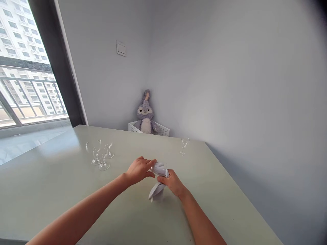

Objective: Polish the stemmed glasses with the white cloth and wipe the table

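Note:
Between my hands a small clear glass [160, 169] lies on its side in the air, with white cloth in and around its bowl. My left hand [140, 170] pinches the glass at its left end, where the fingers hide the stem and foot. My right hand [173, 182] is wrapped round the white cloth [157, 191] at the glass's right end, thumb on top. The cloth's loose end hangs below that hand, over the table.
Several clear stemmed glasses [104, 165] stand together on the pale table [122, 211] at the left. A single stemmed glass [183, 149] stands near the back right edge. Behind the table, a plush toy [146, 124] sits in a white basket [163, 131] in the wall corner.

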`<action>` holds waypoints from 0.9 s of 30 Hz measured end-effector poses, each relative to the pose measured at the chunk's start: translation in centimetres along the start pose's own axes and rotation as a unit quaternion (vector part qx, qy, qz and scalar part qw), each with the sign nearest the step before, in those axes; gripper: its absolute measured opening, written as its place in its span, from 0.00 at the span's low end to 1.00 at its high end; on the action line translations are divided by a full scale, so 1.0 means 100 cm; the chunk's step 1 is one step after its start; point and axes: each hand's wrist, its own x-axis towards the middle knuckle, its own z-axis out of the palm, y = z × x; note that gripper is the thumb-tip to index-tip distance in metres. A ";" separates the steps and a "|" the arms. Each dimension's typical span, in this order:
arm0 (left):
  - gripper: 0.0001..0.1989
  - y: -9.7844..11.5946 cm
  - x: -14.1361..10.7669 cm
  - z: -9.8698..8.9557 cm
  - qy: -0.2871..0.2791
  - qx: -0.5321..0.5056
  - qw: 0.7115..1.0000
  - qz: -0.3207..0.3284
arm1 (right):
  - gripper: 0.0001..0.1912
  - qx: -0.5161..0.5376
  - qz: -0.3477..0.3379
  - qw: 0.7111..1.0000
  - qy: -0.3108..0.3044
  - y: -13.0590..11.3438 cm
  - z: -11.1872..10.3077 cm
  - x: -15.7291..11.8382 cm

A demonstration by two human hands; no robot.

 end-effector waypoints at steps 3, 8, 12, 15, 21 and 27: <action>0.23 -0.003 -0.003 -0.016 -0.201 -0.195 0.960 -0.017 | 0.10 -0.062 0.007 0.994 -0.085 -0.009 -0.005 -0.009; 0.22 0.008 -0.008 -0.019 -0.108 -0.139 0.983 -0.044 | 0.12 0.045 0.021 0.998 -0.023 -0.005 -0.003 -0.002; 0.18 0.013 -0.009 -0.010 0.086 0.033 0.996 -0.003 | 0.14 0.143 0.035 0.989 0.035 -0.002 0.002 0.002; 0.18 0.005 -0.009 -0.016 0.025 -0.054 0.998 -0.031 | 0.12 0.058 0.011 0.998 -0.019 -0.010 0.002 -0.007; 0.23 -0.001 -0.014 -0.025 -0.200 -0.237 0.949 -0.057 | 0.11 0.010 0.031 0.999 -0.033 -0.011 0.003 -0.013; 0.17 0.015 -0.019 -0.013 0.054 -0.023 0.998 0.008 | 0.12 0.091 0.040 0.995 0.016 -0.011 0.008 -0.020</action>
